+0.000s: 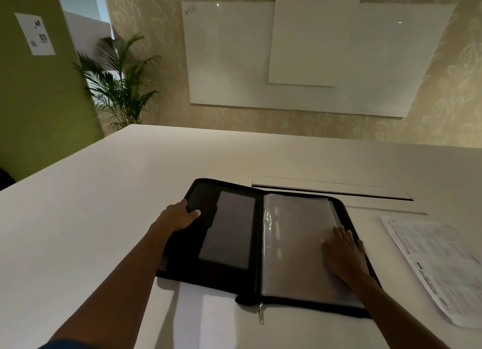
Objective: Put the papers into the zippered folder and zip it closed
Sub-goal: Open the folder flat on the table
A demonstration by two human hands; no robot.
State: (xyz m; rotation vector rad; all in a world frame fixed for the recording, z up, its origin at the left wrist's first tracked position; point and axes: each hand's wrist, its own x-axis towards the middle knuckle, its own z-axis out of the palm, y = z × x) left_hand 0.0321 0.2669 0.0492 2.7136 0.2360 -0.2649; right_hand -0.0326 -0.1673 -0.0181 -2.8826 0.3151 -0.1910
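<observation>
White bench (104,205) under a whiteboard (229,61) carries your black zippered folder (190,249), lying opened flat before you. Your left hand (177,218) grips the folder's left edge, thumb curled over the cover. Your right hand (341,254) rests flat, fingers straight, on the clear sleeves (292,244) of the right half. Printed papers (438,265) lie on the bench just right of the folder.

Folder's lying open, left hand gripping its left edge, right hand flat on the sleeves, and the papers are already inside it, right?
Not quite: the papers lie on the table, right of the folder, as the head view shows. The left hand and right hand are as you say.
</observation>
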